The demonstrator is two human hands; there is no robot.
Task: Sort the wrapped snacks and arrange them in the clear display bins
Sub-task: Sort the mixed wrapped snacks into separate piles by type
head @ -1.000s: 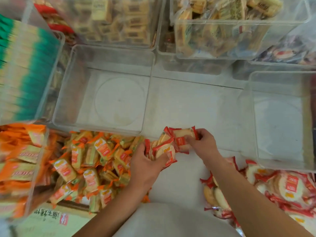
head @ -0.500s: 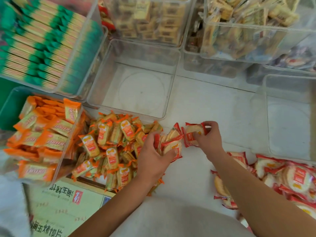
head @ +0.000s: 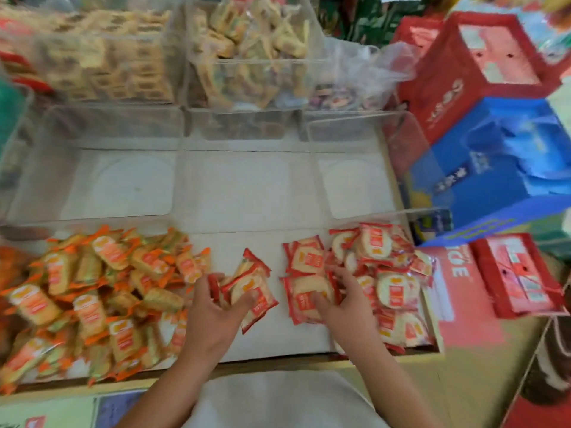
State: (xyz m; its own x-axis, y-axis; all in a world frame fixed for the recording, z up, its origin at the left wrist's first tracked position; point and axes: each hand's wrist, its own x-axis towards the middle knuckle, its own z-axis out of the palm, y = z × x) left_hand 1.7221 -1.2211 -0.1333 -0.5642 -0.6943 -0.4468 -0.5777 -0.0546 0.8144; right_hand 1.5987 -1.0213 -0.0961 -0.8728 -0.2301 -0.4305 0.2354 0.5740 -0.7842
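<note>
Here, crinkly red-edged packets [head: 247, 288] in left hand [head: 213, 316]

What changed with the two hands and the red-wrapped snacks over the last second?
The right hand left the stack and dropped to the red pile, fingers on a packet there. The camera swung right. The left hand still grips its stack of red packets; the orange pile and the clear bins are unchanged.

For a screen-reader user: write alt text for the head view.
The left hand holds a stack of red-wrapped round crackers while the right hand presses on another red-wrapped pack, before two empty clear plastic bins.
</note>
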